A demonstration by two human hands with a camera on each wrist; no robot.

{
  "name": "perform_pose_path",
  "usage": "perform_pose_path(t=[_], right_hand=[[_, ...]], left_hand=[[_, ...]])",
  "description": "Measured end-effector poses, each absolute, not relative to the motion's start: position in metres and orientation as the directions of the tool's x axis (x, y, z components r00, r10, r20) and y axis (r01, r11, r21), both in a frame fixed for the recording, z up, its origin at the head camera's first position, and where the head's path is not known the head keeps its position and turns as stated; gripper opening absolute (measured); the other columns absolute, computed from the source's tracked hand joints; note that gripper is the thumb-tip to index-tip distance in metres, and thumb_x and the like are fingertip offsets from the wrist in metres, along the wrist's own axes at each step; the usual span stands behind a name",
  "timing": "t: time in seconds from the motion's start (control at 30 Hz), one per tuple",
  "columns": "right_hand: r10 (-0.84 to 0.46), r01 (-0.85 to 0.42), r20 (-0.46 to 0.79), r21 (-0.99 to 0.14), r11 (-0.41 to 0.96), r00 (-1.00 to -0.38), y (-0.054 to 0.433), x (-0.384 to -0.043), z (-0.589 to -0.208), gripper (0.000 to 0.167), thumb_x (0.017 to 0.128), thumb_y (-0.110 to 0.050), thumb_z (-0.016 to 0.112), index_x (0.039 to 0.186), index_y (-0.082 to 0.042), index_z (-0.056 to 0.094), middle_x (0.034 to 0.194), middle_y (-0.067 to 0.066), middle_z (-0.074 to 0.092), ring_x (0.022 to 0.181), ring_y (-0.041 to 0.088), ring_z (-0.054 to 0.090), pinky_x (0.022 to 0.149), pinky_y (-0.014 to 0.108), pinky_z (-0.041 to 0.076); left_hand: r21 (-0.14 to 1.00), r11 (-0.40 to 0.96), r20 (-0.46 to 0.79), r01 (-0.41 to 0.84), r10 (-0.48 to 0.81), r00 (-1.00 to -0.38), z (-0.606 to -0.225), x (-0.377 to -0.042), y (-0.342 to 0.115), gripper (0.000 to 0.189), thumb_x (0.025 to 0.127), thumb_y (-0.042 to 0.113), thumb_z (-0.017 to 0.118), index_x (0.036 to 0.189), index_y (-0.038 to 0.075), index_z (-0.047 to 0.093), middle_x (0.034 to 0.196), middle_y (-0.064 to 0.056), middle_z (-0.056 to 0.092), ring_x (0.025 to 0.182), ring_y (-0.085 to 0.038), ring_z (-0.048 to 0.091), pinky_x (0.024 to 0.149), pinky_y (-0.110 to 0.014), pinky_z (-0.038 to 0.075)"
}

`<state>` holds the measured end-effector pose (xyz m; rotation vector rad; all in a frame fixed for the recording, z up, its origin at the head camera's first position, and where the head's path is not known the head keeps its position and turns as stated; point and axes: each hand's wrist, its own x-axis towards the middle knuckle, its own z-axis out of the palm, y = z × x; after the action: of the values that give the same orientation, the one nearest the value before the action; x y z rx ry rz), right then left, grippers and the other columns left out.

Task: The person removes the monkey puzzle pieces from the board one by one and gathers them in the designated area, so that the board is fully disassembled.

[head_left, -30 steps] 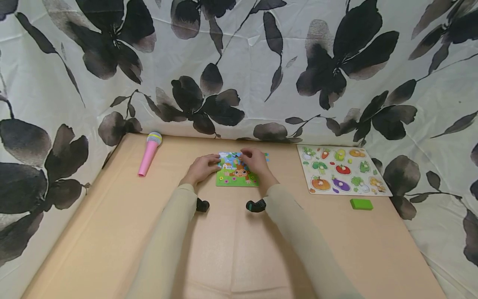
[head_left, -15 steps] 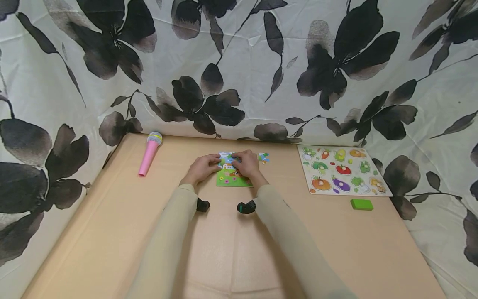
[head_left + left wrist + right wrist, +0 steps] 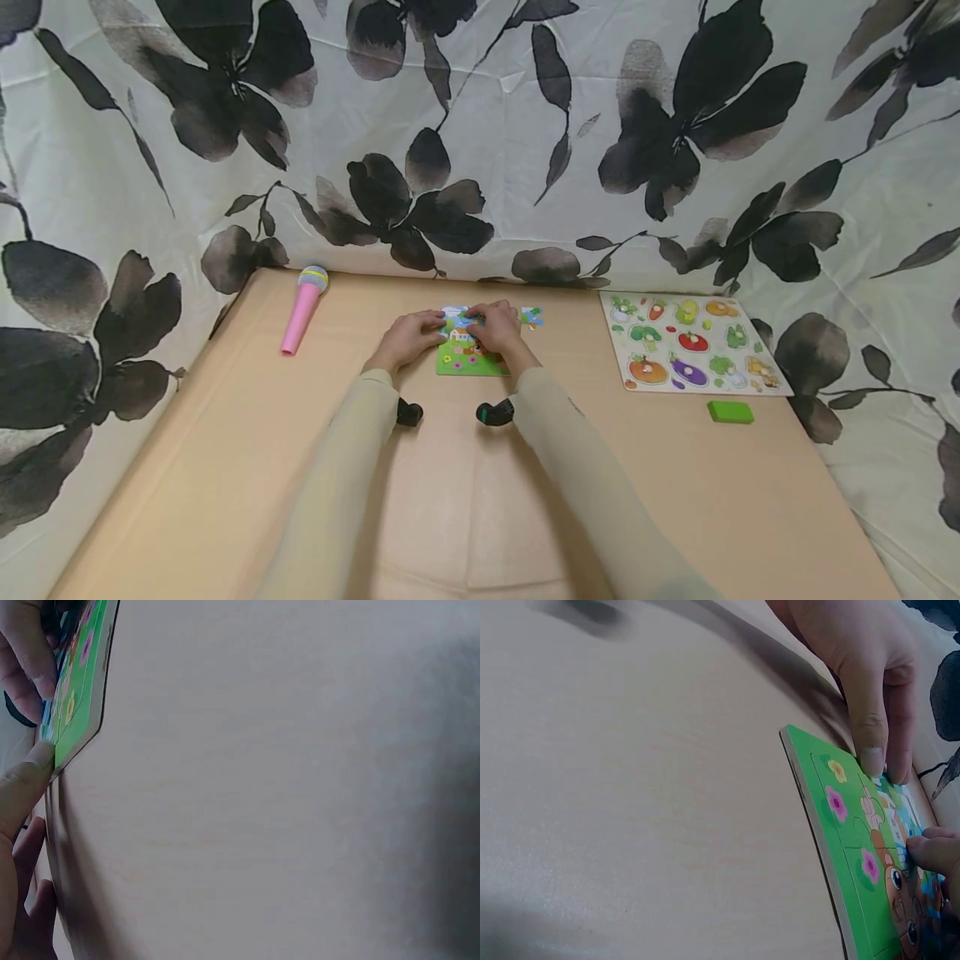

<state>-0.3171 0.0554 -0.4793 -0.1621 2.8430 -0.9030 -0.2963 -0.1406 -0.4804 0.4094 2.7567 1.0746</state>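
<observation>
A jigsaw puzzle (image 3: 456, 363) in a flat green-edged tray lies at the back middle of the table, with a cartoon animal, flowers and a small house on it. My left hand (image 3: 408, 338) rests at its left edge, thumb (image 3: 871, 759) and forefinger touching the border with fingers fairly straight. Over the puzzle's upper part, my right hand (image 3: 501, 330) has thumb (image 3: 924, 847) and forefinger bent down close together, pinching a jigsaw piece that the fingers mostly hide. Just right of that hand lies a loose blue jigsaw piece (image 3: 532, 316).
A pink toy microphone (image 3: 302, 312) lies at back left. On the right are a white vegetable-picture board (image 3: 693, 342) and a green block (image 3: 731, 412). Patterned cloth (image 3: 525, 125) hangs behind the table. Black wrist cameras (image 3: 408, 413) sit under both sleeves.
My right hand has moved left from the puzzle's upper right corner to its upper middle, uncovering the loose blue piece. It stays there over the last half second. My left hand has kept its place.
</observation>
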Motion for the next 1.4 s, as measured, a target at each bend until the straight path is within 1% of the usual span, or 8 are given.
perform_pose_path(t=[0.3,0.57,0.83,1.0,1.1,1.17,1.3,1.4], right_hand=[[-0.11,-0.034,-0.086,-0.617,0.786,-0.99,0.054,-0.316,-0.48,0.025,0.093,-0.027,0.069,0.117,-0.023,0.07,0.136,0.011,0.038,0.12,0.033,0.031,0.104,0.05,0.027],[-0.118,-0.056,-0.062,-0.611,0.79,-0.991,0.055,-0.317,-0.48,0.027,0.093,-0.022,0.069,0.12,-0.022,0.072,0.133,0.012,0.041,0.119,0.033,0.034,0.103,0.048,0.031],[-0.124,-0.059,-0.041,-0.704,0.708,-0.991,0.058,-0.316,-0.481,0.028,0.092,-0.016,0.07,0.12,-0.015,0.07,0.132,0.009,0.039,0.118,0.026,0.043,0.104,0.052,0.029],[-0.122,-0.062,-0.019,-0.777,0.626,-0.992,0.064,-0.316,-0.485,0.024,0.091,-0.011,0.069,0.115,-0.007,0.069,0.133,0.012,0.04,0.116,0.028,0.046,0.104,0.044,0.037],[-0.133,-0.082,0.002,-0.798,0.597,-0.991,0.068,-0.317,-0.487,0.024,0.091,-0.008,0.069,0.115,-0.005,0.069,0.133,0.015,0.043,0.115,0.028,0.046,0.098,0.04,0.044],[-0.14,-0.089,0.01,-0.811,0.578,-0.99,0.071,-0.317,-0.488,0.026,0.092,-0.008,0.068,0.118,-0.006,0.069,0.127,0.015,0.049,0.106,0.027,0.05,0.087,0.037,0.047],[-0.13,-0.065,-0.005,-0.85,0.522,-0.991,0.078,-0.316,-0.487,0.032,0.093,-0.009,0.067,0.125,-0.009,0.068,0.113,0.01,0.059,0.086,0.023,0.049,0.069,0.032,0.042],[-0.109,-0.029,-0.026,-0.881,0.471,-0.994,0.082,-0.314,-0.484,0.035,0.094,-0.011,0.066,0.129,-0.012,0.065,0.115,0.008,0.061,0.086,0.023,0.049,0.067,0.032,0.041]], left_hand=[[0.679,0.711,-0.059,0.179,0.297,-0.953,-0.482,-0.296,-0.14,0.04,0.095,0.024,0.066,0.132,0.008,0.063,0.148,-0.001,0.047,0.141,-0.027,0.035,0.116,-0.05,0.025],[0.673,0.715,-0.052,0.188,0.299,-0.953,-0.481,-0.296,-0.141,0.04,0.095,0.025,0.066,0.131,0.008,0.063,0.148,-0.001,0.048,0.141,-0.027,0.035,0.116,-0.049,0.025],[0.67,0.717,-0.052,0.192,0.304,-0.951,-0.481,-0.297,-0.14,0.04,0.095,0.024,0.066,0.131,0.008,0.063,0.148,-0.001,0.048,0.141,-0.027,0.035,0.116,-0.049,0.025],[0.667,0.718,-0.051,0.196,0.307,-0.95,-0.481,-0.297,-0.14,0.04,0.095,0.025,0.066,0.131,0.008,0.063,0.148,-0.001,0.048,0.141,-0.027,0.035,0.116,-0.049,0.026],[0.668,0.718,-0.048,0.198,0.306,-0.951,-0.481,-0.297,-0.14,0.04,0.095,0.024,0.066,0.131,0.007,0.064,0.148,-0.001,0.048,0.141,-0.027,0.035,0.116,-0.049,0.026],[0.669,0.717,-0.05,0.195,0.305,-0.951,-0.481,-0.297,-0.14,0.04,0.095,0.024,0.066,0.131,0.007,0.063,0.148,-0.002,0.048,0.141,-0.027,0.035,0.116,-0.05,0.025],[0.674,0.714,-0.053,0.19,0.303,-0.952,-0.481,-0.297,-0.14,0.04,0.094,0.024,0.067,0.131,0.008,0.064,0.148,-0.001,0.048,0.142,-0.026,0.035,0.116,-0.05,0.025],[0.677,0.713,-0.055,0.186,0.3,-0.952,-0.481,-0.297,-0.14,0.04,0.094,0.024,0.067,0.131,0.008,0.064,0.148,-0.001,0.047,0.142,-0.026,0.035,0.116,-0.049,0.025]])
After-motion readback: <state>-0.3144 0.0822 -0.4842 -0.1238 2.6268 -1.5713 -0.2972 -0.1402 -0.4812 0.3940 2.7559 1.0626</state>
